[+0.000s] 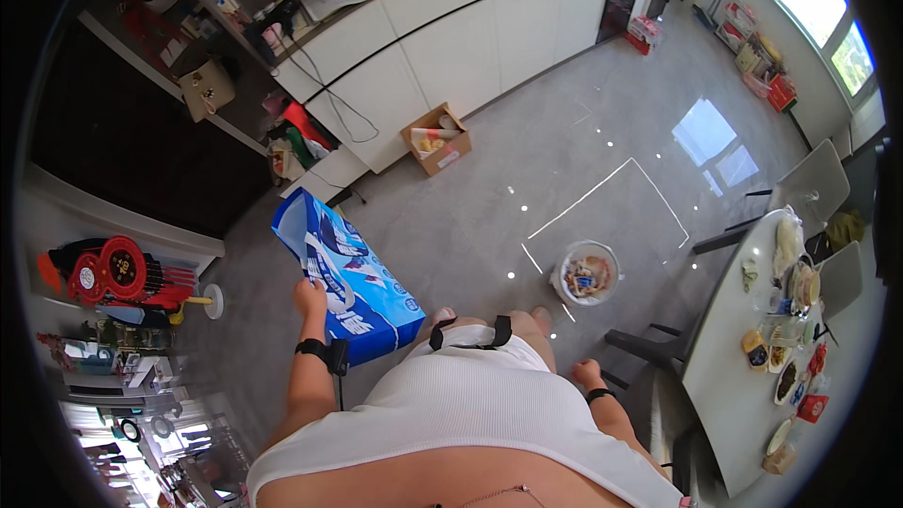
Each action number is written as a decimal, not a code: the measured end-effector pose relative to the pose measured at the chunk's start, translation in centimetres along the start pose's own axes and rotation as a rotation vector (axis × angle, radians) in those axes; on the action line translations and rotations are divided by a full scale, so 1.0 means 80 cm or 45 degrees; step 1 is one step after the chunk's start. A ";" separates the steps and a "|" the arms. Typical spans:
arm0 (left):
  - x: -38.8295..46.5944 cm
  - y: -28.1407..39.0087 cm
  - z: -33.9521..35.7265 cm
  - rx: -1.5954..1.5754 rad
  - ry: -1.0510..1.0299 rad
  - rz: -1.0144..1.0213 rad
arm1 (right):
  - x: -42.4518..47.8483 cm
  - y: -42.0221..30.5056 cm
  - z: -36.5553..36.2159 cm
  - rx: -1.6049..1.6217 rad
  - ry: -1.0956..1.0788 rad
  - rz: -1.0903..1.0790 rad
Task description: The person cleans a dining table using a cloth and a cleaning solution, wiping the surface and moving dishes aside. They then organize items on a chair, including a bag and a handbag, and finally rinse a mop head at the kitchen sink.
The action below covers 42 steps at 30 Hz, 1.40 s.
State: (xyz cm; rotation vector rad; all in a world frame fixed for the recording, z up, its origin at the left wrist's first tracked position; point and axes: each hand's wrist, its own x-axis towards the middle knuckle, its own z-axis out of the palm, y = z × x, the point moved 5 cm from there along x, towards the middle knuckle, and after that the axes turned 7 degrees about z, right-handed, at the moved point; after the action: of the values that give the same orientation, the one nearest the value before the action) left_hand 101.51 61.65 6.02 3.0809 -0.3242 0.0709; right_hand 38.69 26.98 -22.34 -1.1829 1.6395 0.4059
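Observation:
A large blue shopping bag with white handles (374,275) hangs at my left side. My left hand (310,296) is closed on its handle, near the bag's upper part, and the bag's mouth faces up and to the left. Lower right of the middle, my right hand (585,372) hangs beside my body with its fingers curled; nothing shows in it. A lined waste bin holding rubbish (587,274) stands on the floor just ahead of that hand. Both wrists wear black bands.
Ahead, an open cardboard box (449,159) stands by the white cabinet (451,49). On the right is a dining table (719,367) with dishes and food, with chairs (811,176) around it. A beige handbag (206,89) hangs at upper left.

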 end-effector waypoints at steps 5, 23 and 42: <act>0.070 -0.116 0.014 -0.013 0.010 -0.087 | -0.002 -0.048 0.070 0.779 0.146 0.149; 0.404 -0.245 -0.040 0.140 0.542 0.015 | -0.001 -0.342 0.199 0.051 -0.042 0.005; 0.680 -0.162 -0.009 -0.004 0.744 0.609 | -0.045 -0.704 0.337 0.156 -0.015 -0.510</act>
State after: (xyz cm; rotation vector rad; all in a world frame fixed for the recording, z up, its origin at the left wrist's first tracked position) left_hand 157.38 63.11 8.96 2.7265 -0.9875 0.9451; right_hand 100.61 22.79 -14.86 -1.3723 1.3533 0.0568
